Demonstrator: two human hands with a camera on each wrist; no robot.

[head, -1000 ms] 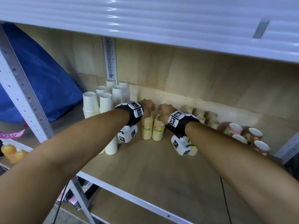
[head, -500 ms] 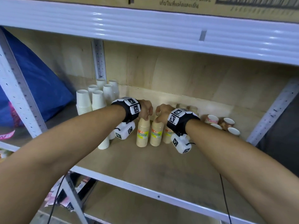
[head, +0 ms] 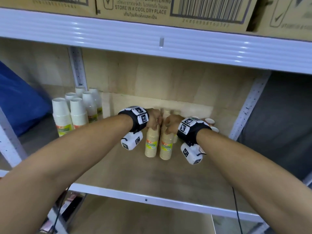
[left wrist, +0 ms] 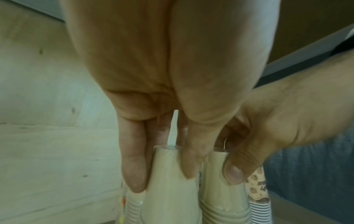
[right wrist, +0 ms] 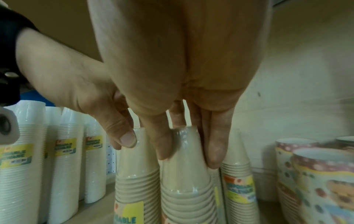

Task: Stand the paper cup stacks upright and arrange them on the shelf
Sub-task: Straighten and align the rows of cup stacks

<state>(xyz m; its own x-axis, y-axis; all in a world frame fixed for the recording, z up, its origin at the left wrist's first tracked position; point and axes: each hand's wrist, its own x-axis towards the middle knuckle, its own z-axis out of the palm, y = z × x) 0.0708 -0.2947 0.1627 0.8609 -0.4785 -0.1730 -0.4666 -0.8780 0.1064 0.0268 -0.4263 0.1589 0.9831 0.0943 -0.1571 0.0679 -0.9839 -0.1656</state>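
Two tan paper cup stacks stand upright side by side in the middle of the wooden shelf (head: 135,174). My left hand (head: 154,121) grips the top of the left tan stack (head: 151,144), its fingers and thumb curled round it (left wrist: 168,197). My right hand (head: 168,127) grips the top of the right tan stack (head: 166,146) in the same way (right wrist: 184,181). In the right wrist view my right hand (right wrist: 189,159) sits beside the left hand's thumb (right wrist: 126,139). A third tan stack (right wrist: 237,174) stands just behind.
Several white cup stacks (head: 70,114) stand upright at the shelf's left rear. Patterned cups (head: 210,122) sit at the right rear, close to the right upright post (head: 244,108). A white shelf beam (head: 152,39) with cardboard boxes (head: 135,7) runs overhead. A blue bag (head: 20,98) is at the left.
Both hands have kept their hold on the tops of the two tan stacks. The head view has tilted upward, bringing the upper beam and the boxes into sight.
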